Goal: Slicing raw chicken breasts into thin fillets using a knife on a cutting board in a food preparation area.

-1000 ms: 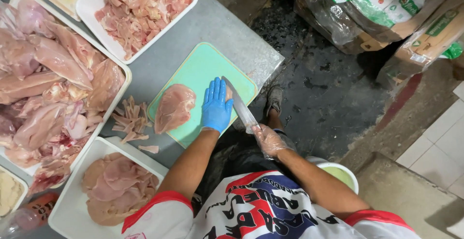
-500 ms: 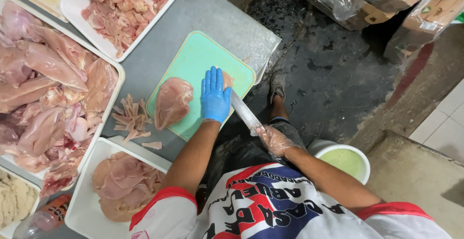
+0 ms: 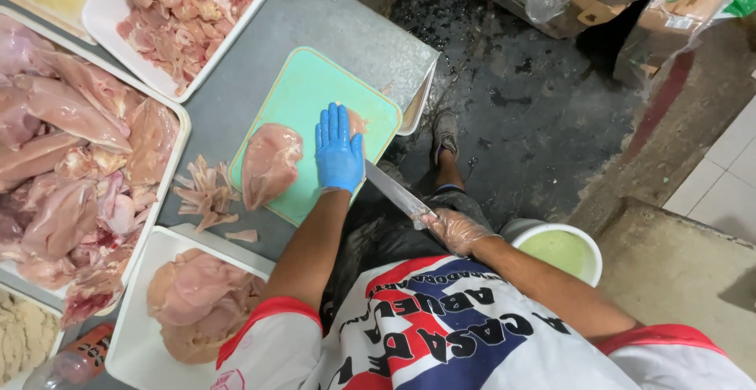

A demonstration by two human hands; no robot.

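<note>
The right hand (image 3: 457,228), in a thin clear glove, is closing its fingers tight around the handle of a long knife (image 3: 396,191). The blade is now reaching under the left hand (image 3: 339,151), further in than a moment ago, so the cut looks like it is going sideways through the meat. The left hand is wearing a blue glove and is pressing down flat with its fingers spread out wide on a piece of raw chicken (image 3: 356,122). Only a small pink edge of that piece is showing by the fingers. It is lying on the green cutting board (image 3: 307,91), right at the table's near corner. A bigger chicken breast (image 3: 270,164) is lying on the same board, just beside the blue glove. Little meat scraps (image 3: 205,193) are sitting on the grey table (image 3: 236,98) next to the board. White trays of raw chicken (image 3: 134,343) are standing all around. A plastic bottle with an orange label (image 3: 75,362) is lying at the bottom left corner. A white bucket of pale green liquid (image 3: 561,250) is standing on the floor by the right arm. Far off, brown boxes under clear plastic, with green patches (image 3: 622,4), are piling up along the top.
</note>
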